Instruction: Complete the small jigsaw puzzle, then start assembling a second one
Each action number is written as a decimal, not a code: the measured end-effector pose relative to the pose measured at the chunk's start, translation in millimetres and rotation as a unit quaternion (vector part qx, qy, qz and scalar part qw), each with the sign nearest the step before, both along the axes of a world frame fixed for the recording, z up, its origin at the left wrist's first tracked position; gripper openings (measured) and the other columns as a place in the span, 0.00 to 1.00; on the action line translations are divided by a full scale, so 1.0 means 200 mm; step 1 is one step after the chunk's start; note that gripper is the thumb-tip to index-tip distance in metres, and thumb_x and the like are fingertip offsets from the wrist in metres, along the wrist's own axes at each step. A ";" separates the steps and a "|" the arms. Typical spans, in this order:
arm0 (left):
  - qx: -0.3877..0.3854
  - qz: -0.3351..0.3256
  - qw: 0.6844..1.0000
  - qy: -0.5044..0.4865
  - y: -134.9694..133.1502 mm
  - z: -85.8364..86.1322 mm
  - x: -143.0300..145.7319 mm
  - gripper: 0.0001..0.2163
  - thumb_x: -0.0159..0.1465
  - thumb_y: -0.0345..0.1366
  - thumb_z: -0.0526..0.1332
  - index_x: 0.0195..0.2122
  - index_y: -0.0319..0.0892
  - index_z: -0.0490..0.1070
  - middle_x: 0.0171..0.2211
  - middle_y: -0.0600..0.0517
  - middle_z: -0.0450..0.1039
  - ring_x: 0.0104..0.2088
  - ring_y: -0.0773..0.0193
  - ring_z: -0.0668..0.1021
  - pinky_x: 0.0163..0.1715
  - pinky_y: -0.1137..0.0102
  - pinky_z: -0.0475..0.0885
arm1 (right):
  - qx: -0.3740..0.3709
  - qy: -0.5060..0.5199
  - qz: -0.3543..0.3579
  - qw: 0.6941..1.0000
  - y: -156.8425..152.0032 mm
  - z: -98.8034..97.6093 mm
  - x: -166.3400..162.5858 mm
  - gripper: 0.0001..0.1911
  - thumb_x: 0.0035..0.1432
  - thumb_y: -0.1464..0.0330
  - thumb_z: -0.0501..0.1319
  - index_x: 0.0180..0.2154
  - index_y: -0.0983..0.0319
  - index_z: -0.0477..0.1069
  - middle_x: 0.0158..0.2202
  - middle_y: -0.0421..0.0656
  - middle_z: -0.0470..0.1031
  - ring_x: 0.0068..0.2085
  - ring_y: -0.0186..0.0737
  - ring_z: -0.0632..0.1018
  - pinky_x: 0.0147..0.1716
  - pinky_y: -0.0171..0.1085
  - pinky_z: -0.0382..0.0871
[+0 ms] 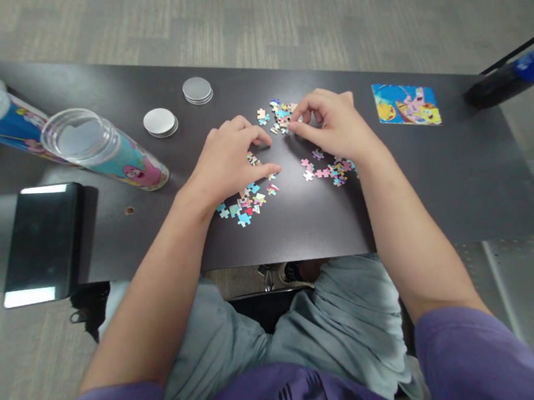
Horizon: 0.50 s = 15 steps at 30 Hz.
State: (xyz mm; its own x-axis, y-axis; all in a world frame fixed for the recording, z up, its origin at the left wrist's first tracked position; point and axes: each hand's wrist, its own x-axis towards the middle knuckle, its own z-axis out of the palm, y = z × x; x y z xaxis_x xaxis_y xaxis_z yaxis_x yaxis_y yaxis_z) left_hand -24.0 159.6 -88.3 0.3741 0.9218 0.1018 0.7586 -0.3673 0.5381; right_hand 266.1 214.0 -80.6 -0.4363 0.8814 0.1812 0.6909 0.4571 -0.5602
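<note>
Small colourful jigsaw puzzle pieces lie in three loose groups on the dark table. My left hand (229,159) hovers over the near-left group of puzzle pieces (243,205), thumb and fingers apart with nothing between them, and hides part of that group. At the far group of puzzle pieces (282,116), my right hand (330,123) has thumb and forefinger closed on a puzzle piece, mostly covered by the fingertips. Below my right hand is a third group of mostly pink and purple puzzle pieces (324,173), partly hidden by the wrist.
A cartoon picture card (407,104) lies at the right, near a dark bottle (498,86). To the left are two clear-topped printed tubes (114,155) (10,119), stacks of pale discs (160,121) (197,89) and a black box-like device (44,239) overhanging the table's front edge (292,258).
</note>
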 end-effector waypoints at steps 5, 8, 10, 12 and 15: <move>-0.007 -0.031 0.997 -0.070 0.03 -0.03 -0.07 0.19 0.64 0.42 0.89 0.56 0.53 0.93 0.56 0.50 0.91 0.51 0.50 0.90 0.59 0.53 0.82 | -0.021 -0.011 0.017 1.000 0.01 -0.04 -0.01 0.16 0.81 0.45 0.74 0.58 0.44 0.88 0.54 0.49 0.88 0.60 0.72 0.83 0.74 0.76 0.61; 0.002 -0.033 0.996 -0.089 0.05 -0.05 -0.10 0.14 0.69 0.42 0.85 0.55 0.52 0.93 0.54 0.50 0.91 0.48 0.53 0.89 0.57 0.55 0.83 | -0.026 -0.010 0.027 0.999 0.01 -0.05 -0.03 0.19 0.81 0.43 0.73 0.61 0.44 0.91 0.56 0.52 0.88 0.64 0.76 0.82 0.75 0.79 0.58; 0.009 -0.025 0.996 -0.088 0.05 -0.06 -0.11 0.11 0.73 0.41 0.81 0.55 0.51 0.93 0.54 0.49 0.91 0.47 0.54 0.89 0.57 0.56 0.83 | -0.036 -0.017 0.033 0.999 0.01 -0.05 -0.04 0.18 0.81 0.43 0.73 0.58 0.43 0.93 0.58 0.53 0.87 0.64 0.78 0.81 0.76 0.80 0.55; 0.014 -0.021 0.996 -0.082 0.05 -0.06 -0.10 0.11 0.74 0.40 0.79 0.56 0.50 0.93 0.54 0.49 0.91 0.47 0.54 0.88 0.56 0.56 0.83 | -0.039 -0.028 0.039 0.998 0.00 -0.03 -0.04 0.17 0.83 0.43 0.72 0.56 0.42 0.95 0.60 0.53 0.87 0.66 0.79 0.80 0.76 0.81 0.55; 0.013 -0.025 0.997 -0.068 0.05 -0.06 -0.10 0.11 0.76 0.39 0.77 0.58 0.49 0.92 0.54 0.49 0.90 0.48 0.54 0.88 0.56 0.55 0.82 | -0.028 -0.062 0.065 0.996 -0.03 -0.01 -0.05 0.17 0.86 0.50 0.69 0.59 0.44 0.96 0.63 0.54 0.86 0.67 0.77 0.81 0.76 0.79 0.60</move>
